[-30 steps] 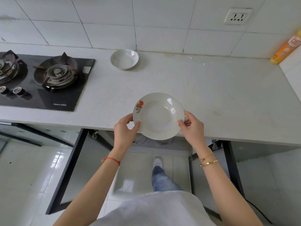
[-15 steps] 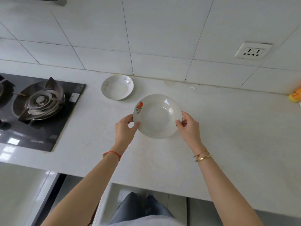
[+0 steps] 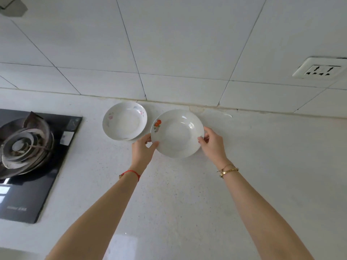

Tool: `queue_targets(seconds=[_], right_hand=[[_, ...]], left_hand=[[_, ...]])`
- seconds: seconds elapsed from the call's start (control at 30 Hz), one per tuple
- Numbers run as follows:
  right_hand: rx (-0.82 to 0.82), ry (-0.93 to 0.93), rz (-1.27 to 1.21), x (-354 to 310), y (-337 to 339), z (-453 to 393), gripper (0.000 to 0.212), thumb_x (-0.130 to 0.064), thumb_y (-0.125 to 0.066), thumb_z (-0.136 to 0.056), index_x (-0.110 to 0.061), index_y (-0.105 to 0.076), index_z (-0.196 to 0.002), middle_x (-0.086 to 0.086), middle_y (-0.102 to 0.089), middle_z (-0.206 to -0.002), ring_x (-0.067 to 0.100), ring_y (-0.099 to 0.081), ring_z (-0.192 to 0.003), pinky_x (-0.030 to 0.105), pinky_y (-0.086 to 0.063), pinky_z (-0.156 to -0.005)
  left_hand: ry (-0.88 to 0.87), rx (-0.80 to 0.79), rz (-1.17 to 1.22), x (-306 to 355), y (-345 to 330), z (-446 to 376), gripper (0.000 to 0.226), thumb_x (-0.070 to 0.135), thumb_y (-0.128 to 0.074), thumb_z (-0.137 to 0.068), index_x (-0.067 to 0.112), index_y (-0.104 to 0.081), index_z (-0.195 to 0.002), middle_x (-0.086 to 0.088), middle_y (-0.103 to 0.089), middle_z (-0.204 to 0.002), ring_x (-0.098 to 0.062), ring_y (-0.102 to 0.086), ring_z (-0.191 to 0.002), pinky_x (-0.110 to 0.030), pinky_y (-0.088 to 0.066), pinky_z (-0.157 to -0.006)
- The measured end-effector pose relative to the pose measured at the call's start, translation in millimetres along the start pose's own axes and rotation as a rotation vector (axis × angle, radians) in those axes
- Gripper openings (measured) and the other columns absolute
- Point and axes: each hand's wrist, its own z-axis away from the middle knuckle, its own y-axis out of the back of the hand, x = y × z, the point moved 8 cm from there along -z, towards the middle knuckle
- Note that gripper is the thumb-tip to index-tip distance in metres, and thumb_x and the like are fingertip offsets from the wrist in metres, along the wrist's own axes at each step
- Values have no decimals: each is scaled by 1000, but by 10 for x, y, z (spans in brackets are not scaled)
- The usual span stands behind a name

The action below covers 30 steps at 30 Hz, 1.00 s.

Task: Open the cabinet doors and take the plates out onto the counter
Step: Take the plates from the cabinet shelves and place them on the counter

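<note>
A round white ceramic plate with a small red and orange fruit print on its left rim [image 3: 177,133] is being held by both hands over the back part of the pale speckled stone counter [image 3: 187,194], close to the wall. Whether its base is touching the counter cannot be told. The left hand [image 3: 142,150] is pinching the plate's lower left edge, thumb lying on top of the rim and fingers curled beneath. The right hand [image 3: 213,145] is gripping the right edge in the same way, fingertips closed on the rim. A red string bracelet [image 3: 131,173] is circling the left wrist and gold bangles [image 3: 228,170] are sitting on the right one. Just beside the held plate, to its left, a second white plate with faint pink flower prints [image 3: 124,123] is resting on the counter, its edge nearly meeting the first. Further left, a black glass gas hob with a metal burner [image 3: 28,147] is sitting in the counter. Behind, white wall tiles [image 3: 169,44] are carrying a white wall socket [image 3: 322,68] at the right.
</note>
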Motion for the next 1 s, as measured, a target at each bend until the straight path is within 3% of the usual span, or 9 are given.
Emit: queue_targets(seconds=[0.17, 0.4, 0.53, 0.63, 0.73, 0.83, 1.0], right_hand=[[-2, -6, -11, 70, -162, -213, 41, -14, -61, -89, -16, -57, -129, 10, -67, -80, 21, -65, -76, 30, -55, -73], [18, -28, 6, 105, -229, -365, 38, -13, -60, -90, -14, -57, -128, 9, -67, -81, 21, -65, -76, 29, -56, -71], [14, -41, 23, 82, -233, -376, 40, -13, -59, -91, -12, -56, -130, 5, -66, -82, 18, -63, -76, 17, -50, -67], [1, -64, 37, 48, -215, -331, 41, -16, -59, -91, -11, -54, -131, 4, -65, -89, 19, -63, -82, 27, -54, -72], [2, -83, 101, 32, -130, -218, 48, -25, -60, -93, -8, -47, -136, 9, -63, -109, 24, -57, -104, 32, -50, -85], [21, -36, 205, -81, 10, -20, 48, -30, -59, -94, -9, -48, -135, 11, -59, -120, 27, -50, -115, 38, -48, -92], [14, 80, 303, -389, 216, 444, 42, -23, -57, -94, -9, -50, -133, 11, -59, -126, 29, -48, -121, 44, -45, -100]], left_hand=[[29, -12, -17, -97, -103, -256, 27, 19, -70, -85, 18, -70, -112, 11, -67, -93, -7, -59, -89, -20, -42, -84], [4, -21, -30, -72, -178, -405, 12, 14, -65, -87, 14, -69, -98, 4, -69, -86, -14, -60, -83, -20, -44, -76], [-21, -40, -67, -24, -165, -417, 13, 15, -64, -88, 10, -68, -100, 1, -69, -87, -17, -60, -82, -27, -50, -78], [-36, -67, -99, -4, -114, -386, 24, 16, -64, -89, 9, -66, -112, -4, -71, -99, -22, -63, -93, -35, -53, -91], [-68, -52, -177, 29, 10, -309, 36, 20, -62, -91, 10, -61, -126, -6, -69, -113, -21, -62, -103, -37, -50, -99], [-128, -20, -253, 112, 196, -156, 42, 22, -62, -91, 12, -57, -132, -8, -65, -123, -25, -60, -112, -40, -49, -99], [-297, 1, -375, 366, 536, 337, 42, 22, -62, -91, 12, -56, -131, -8, -64, -124, -27, -59, -113, -43, -52, -96]])
